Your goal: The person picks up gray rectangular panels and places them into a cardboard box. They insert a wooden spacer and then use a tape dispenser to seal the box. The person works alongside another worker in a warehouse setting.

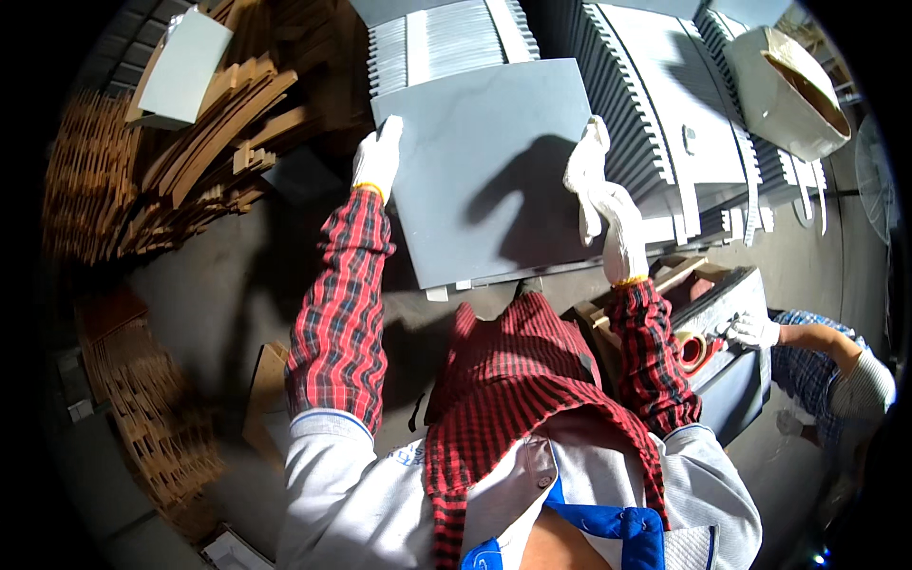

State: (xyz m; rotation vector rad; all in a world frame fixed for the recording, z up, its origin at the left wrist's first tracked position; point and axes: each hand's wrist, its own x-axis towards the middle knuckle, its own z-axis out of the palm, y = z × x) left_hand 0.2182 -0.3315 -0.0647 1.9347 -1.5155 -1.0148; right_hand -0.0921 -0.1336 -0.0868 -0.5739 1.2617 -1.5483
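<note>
A flat grey panel (484, 171) lies before me, its far edge against a stack of similar pieces. My left hand (378, 157), in a white knitted glove, is closed round the panel's left edge near the far corner. At the right edge, my right hand (620, 233), gloved the same way, is closed on a white cloth (589, 171), crumpled against the panel's side. The cloth's exact kind is hard to make out. The hand's shadow falls across the panel's right half. My left fingertips under the panel are hidden.
Stacked grey panels with white spacer strips (655, 95) stand beyond and to the right. Brown wooden slats (214, 133) are piled at left. A bin (727, 313) with a red-and-white tape roll (696, 350) sits at right, where a co-worker's gloved hand (753, 331) rests.
</note>
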